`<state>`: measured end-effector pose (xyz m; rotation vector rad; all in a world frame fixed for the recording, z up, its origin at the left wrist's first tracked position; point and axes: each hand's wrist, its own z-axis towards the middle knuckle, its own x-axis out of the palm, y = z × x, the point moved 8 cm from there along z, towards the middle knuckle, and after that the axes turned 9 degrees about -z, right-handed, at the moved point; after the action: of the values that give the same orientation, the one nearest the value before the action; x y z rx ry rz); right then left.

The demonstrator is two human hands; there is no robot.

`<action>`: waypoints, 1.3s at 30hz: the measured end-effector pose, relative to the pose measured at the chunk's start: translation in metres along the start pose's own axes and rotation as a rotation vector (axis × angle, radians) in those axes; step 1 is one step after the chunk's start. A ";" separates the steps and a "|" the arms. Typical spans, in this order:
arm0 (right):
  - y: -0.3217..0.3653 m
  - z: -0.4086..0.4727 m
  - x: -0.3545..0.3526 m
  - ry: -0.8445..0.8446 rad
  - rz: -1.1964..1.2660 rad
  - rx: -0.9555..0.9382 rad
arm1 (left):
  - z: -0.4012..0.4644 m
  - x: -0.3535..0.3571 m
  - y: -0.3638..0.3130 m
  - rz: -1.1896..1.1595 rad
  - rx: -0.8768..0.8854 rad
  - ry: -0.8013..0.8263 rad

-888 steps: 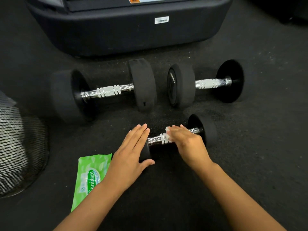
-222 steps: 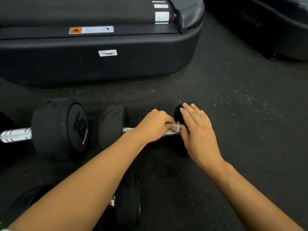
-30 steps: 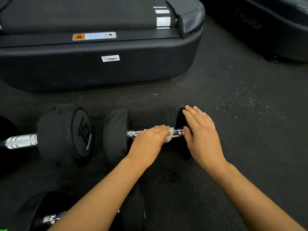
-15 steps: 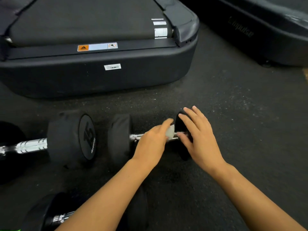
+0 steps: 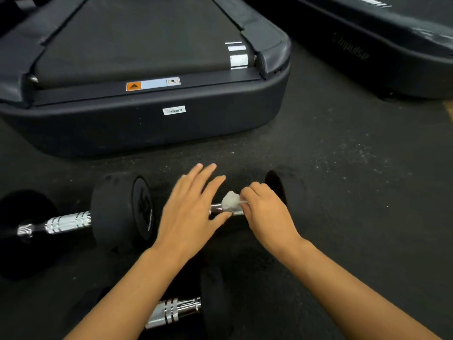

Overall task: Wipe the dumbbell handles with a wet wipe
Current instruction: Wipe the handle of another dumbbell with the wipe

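On the dark gym floor [image 5: 343,192], at far left, lies a large dumbbell [image 5: 117,212] with a bare chrome handle [image 5: 61,224]. Just right of its big black end weight, the left hand [image 5: 188,212] lies flat, fingers [image 5: 206,173] straight and spread, covering the left end of a smaller dumbbell [image 5: 279,185] and holding nothing. Right of it, the wet wipe [image 5: 230,200], a crumpled white wad, sits on that dumbbell's chrome handle [image 5: 218,208]. The right hand [image 5: 264,212] pinches the wipe, fingers curled round it, close to the right end weight.

To wipe well, the left hand would likely need to press the weight steady so the bar cannot roll, while the right hand wraps the wipe round the bar and rubs its full length, ridges included.

At bottom centre, partly under the left forearm, a third dumbbell [image 5: 213,300] shows its own handle [image 5: 171,312]. Behind everything stands a treadmill [image 5: 147,128], with a second machine [image 5: 367,52] at upper right. The neighbouring weight sits close to the left hand and may crowd it.
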<state>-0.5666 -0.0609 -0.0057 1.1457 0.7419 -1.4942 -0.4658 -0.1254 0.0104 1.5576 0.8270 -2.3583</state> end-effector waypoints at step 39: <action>0.035 0.024 0.065 0.278 0.107 -0.039 | -0.024 0.022 0.039 -0.195 -0.099 0.141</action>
<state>-0.5377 -0.1153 -0.0537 1.3586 0.8790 -1.2402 -0.4385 -0.1409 -0.0293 1.6867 1.1574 -2.3140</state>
